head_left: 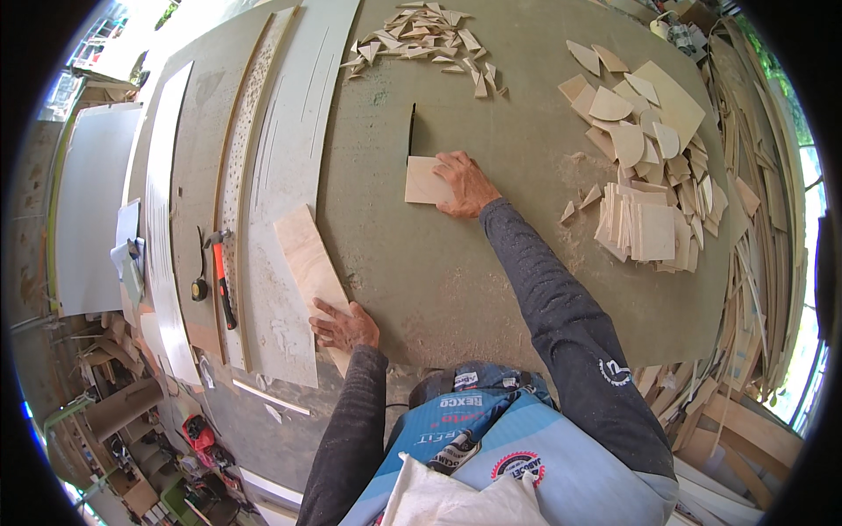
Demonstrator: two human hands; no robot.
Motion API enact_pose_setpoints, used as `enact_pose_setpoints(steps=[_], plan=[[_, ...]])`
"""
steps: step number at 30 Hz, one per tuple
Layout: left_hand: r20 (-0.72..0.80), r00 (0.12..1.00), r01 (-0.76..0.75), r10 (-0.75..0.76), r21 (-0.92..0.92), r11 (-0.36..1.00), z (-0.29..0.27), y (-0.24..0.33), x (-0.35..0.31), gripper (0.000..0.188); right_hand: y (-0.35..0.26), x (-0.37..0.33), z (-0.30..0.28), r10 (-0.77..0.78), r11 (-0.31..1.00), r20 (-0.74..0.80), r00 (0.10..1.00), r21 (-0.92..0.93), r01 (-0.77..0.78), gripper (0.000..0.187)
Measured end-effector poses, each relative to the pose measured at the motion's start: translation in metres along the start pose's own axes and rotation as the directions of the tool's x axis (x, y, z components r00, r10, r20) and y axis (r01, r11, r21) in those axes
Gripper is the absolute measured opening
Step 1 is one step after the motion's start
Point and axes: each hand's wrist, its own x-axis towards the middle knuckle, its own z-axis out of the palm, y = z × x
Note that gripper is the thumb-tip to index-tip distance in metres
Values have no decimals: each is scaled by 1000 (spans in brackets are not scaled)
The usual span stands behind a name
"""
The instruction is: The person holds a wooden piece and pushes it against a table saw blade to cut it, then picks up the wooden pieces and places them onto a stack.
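My right hand [467, 185] is closed on a small pale square of plywood [423, 181], lying flat on the worktable. The square's far edge meets the near end of a thin dark blade-like strip [411, 131]; I cannot tell whether they touch. Nearer to me on the left, my left hand [346, 326] spans a longer plywood strip [307, 254], thumb on one side and fingers across it. That strip lies at a slant, partly over a white board [285, 175]. Its near end is partly hidden by my hand.
Small pointed wood offcuts [412, 35] lie at the far side. On the right are curved offcuts [627, 140] and stacked square pieces [645, 230]. A hammer [222, 280] and a tape measure [199, 288] lie left. Long wood scraps [759, 193] line the right edge.
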Motion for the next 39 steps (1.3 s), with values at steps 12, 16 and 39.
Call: enact_pose_setpoints(steps=[12,16,39], plan=[[-4,1000,1,-1,20,1000,0,1,0,89,-2,1,3,28,999,-11,1000,-27,-28,76],[-1,1000,5,-5,17,1000,-2,2,0,89,-2,0,3,33,999,-14,999,-35,-34,76],[-30,1000,0,1,27,1000,-1,1,-1,90,1,0,6,20,1000,-7,1000,-9,-20,75]])
